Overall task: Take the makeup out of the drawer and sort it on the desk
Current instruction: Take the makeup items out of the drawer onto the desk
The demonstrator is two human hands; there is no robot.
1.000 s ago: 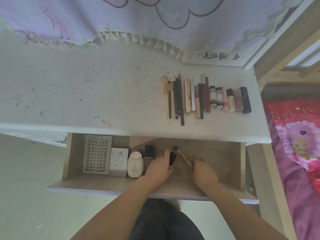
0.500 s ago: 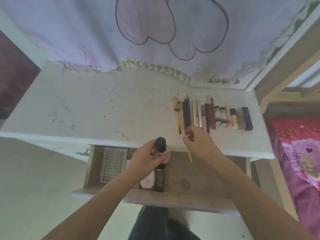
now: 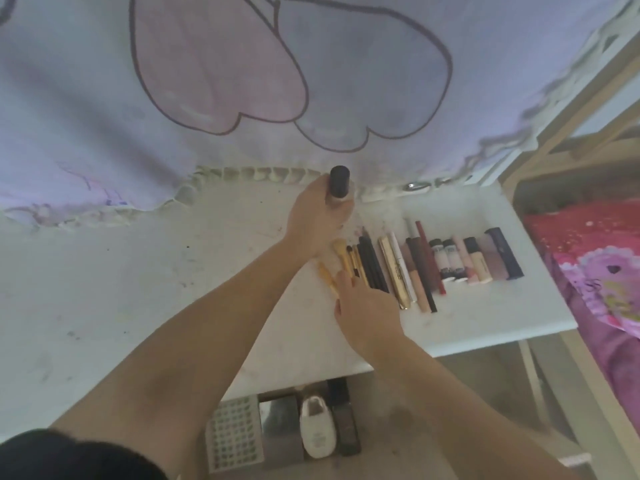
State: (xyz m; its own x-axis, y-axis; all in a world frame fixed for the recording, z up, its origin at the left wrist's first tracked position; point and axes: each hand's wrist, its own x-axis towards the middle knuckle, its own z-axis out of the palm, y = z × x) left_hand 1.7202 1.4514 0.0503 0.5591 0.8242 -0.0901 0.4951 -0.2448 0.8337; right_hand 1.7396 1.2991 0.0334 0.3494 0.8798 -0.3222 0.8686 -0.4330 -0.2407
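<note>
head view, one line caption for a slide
Left hand holds a black-capped bottle; right hand lays a brush.

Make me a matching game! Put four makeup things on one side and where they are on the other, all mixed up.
Things:
1. black-capped bottle
2. small brush
3. white tube
4. navy case

Places:
A. in the open drawer
B. far right end of the row on the desk
C. held in the left hand
D. left end of the row, at the right hand's fingers

Pairs: 1-C, 2-D, 3-A, 4-B
</note>
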